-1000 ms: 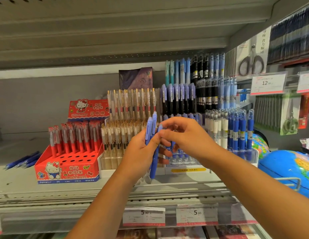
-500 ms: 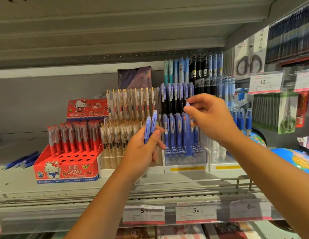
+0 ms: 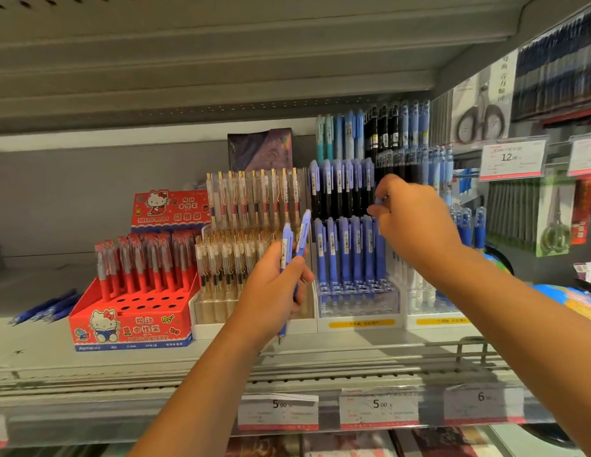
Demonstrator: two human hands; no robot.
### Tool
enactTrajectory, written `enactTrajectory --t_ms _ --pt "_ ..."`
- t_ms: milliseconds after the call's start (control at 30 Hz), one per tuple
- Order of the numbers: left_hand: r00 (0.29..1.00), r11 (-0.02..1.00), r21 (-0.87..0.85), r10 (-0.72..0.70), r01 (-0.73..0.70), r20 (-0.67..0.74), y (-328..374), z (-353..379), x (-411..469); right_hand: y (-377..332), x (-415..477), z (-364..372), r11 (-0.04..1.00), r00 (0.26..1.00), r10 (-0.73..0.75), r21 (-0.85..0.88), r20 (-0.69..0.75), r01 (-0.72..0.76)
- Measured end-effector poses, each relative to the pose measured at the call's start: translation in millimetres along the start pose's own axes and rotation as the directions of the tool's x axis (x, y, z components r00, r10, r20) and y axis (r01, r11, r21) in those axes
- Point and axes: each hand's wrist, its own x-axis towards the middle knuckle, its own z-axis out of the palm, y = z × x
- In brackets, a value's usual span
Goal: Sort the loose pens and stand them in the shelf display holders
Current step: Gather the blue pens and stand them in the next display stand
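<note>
Pen (image 3: pixel 380 255) top behind right hand (image 3: pixel 416 222)

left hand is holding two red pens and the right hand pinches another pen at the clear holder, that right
Not quite. The head view shows the two plastic click pens in the left hand are blue, not red. The rest holds: the right hand pinches another blue pen at the clear plastic holder.

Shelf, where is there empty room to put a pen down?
The bare shelf left of the red box, behind the loose blue pens, is free. So is the front strip before the holders, and the red box's empty front holes. The clear holders in the middle and right are packed.
</note>
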Motion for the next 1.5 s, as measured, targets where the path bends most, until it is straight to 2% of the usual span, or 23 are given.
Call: enactTrajectory --t_ms 200,533,667,733,767,800,867,900,1067,1200,1300,1433,1500 --pt "0.998 0.997 -0.052 0.063 -0.062 0.024 4 3 0 -3 -5 8 0.968 0.983 0.046 -0.250 0.179 0.001" --pt "0.995 0.989 -0.131 0.077 -0.068 0.058 5 2 -1 -7 7 4 0.948 0.941 0.125 -0.317 0.316 -0.020" --pt "0.994 0.988 -0.142 0.078 -0.068 0.073 5 2 -1 -11 3 3 0.942 0.953 0.126 -0.335 0.276 -0.027" --pt "0.994 0.987 -0.151 0.075 -0.064 0.074 4 2 -1 -20 -2 3 0.970 0.976 0.071 -0.243 0.208 -0.019" --pt "0.995 0.986 -0.155 0.075 -0.063 0.073 4 2 0 -27 -6 2 0.996 0.980 0.039 -0.092 0.193 -0.021" --pt "0.995 0.986 -0.158 0.073 -0.061 0.072 4 2 0 -35 -9 1 0.990 0.978 0.033 0.130 0.205 -0.060" --pt "0.995 0.985 -0.164 0.063 -0.050 0.075 5 3 0 -50 -15 2 0.829 0.961 0.040 0.528 0.273 -0.184" --pt "0.995 0.986 -0.163 0.060 -0.046 0.077 5 3 0 -54 -17 3 0.763 0.957 0.037 0.611 0.289 -0.214" --pt "0.994 0.991 -0.127 0.062 -0.051 0.088 5 2 -1 -56 -21 14 0.687 0.966 0.076 0.689 0.249 -0.231" --pt "0.995 0.995 -0.029 0.097 -0.097 0.000 2 2 1 -48 -19 13 0.603 0.965 0.137 0.754 0.223 -0.260" --pt "0.991 0.992 -0.029 0.117 -0.119 -0.067 1 1 3 -42 -16 10 0.554 0.972 0.161 0.799 0.171 -0.232" --pt "0.986 0.988 0.085 0.139 -0.131 -0.096 0 -1 2 -33 -9 10 0.548 0.973 0.197 0.810 0.116 -0.208" --pt "0.991 0.991 0.072 0.116 -0.110 -0.073 1 -2 1 -31 -8 15 0.555 0.976 0.192 0.808 0.106 -0.197"
